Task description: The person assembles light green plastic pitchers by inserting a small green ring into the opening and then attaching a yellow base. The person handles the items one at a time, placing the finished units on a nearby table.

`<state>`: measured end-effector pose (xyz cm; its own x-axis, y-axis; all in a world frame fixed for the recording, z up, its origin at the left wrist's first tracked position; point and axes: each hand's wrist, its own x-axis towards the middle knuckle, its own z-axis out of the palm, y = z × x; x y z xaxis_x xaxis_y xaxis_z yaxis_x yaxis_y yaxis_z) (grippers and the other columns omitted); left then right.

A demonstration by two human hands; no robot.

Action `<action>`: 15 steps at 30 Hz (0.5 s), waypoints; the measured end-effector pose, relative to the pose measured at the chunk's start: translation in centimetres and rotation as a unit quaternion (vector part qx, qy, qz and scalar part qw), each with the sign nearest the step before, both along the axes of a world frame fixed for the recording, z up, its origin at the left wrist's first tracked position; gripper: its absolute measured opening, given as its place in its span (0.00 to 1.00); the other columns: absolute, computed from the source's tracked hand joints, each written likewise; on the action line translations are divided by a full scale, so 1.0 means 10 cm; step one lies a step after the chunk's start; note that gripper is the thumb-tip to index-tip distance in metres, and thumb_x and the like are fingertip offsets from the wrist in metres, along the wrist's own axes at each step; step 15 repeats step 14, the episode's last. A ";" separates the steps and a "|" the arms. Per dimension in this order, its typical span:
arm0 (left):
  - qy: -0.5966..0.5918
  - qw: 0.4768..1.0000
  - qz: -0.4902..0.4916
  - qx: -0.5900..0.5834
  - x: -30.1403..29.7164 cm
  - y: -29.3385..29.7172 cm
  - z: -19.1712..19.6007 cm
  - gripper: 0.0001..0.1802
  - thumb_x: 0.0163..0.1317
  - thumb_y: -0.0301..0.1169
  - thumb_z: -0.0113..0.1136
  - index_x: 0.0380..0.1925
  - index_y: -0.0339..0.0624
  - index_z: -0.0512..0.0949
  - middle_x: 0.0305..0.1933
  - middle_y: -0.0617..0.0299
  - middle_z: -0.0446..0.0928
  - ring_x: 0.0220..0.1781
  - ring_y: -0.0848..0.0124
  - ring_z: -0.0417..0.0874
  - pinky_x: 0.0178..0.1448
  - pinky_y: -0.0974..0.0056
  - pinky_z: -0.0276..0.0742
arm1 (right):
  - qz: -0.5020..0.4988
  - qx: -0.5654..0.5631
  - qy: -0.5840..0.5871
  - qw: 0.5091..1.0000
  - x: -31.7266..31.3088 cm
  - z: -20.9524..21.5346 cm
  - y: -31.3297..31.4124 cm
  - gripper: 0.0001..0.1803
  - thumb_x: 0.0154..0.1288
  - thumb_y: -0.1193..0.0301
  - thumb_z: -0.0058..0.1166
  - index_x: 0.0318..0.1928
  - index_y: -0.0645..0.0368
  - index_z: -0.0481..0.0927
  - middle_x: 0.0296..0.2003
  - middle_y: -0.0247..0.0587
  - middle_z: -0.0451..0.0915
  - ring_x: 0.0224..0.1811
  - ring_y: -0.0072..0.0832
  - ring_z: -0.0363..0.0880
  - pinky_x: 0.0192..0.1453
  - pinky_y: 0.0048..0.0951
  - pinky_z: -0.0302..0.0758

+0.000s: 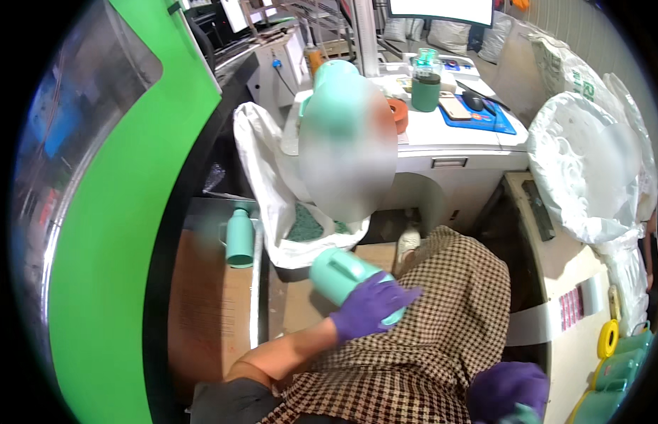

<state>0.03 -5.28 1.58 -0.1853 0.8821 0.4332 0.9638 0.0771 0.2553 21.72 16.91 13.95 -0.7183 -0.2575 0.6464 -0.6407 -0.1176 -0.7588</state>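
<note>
My left hand (371, 307), in a purple glove, is closed round a mint-green plastic jug (332, 272) with a side handle. The jug lies tilted above my checked apron (449, 304). At the lower right, my right hand (509, 389), also purple-gloved, is curled and blurred beside my lap. A small pale-green piece shows at its fingers, cut off by the picture's edge; its kind is unclear. A similar mint-green jug (240, 240) sits on the brown cardboard (209, 304) to the left.
A white sack (255, 141) with green scraps (304, 225) stands ahead. The green machine panel (110, 283) fills the left. On the white desk (414, 141) are a bottle (426, 85), phone (454, 107) and mouse (473, 100). At right are a lined bin (562, 155), yellow ring (608, 339) and green containers (619, 371).
</note>
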 end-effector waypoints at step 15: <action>-0.137 0.984 0.082 0.074 -0.18 -0.36 -0.11 0.16 0.45 0.38 0.81 0.23 0.42 0.83 0.60 0.40 0.76 0.59 0.42 0.77 0.66 0.44 0.70 | -0.355 0.415 0.104 0.831 -2.10 -0.93 0.29 0.59 0.52 0.70 0.68 0.82 0.48 0.47 0.75 0.53 0.59 0.72 0.55 0.66 0.74 0.48 0.69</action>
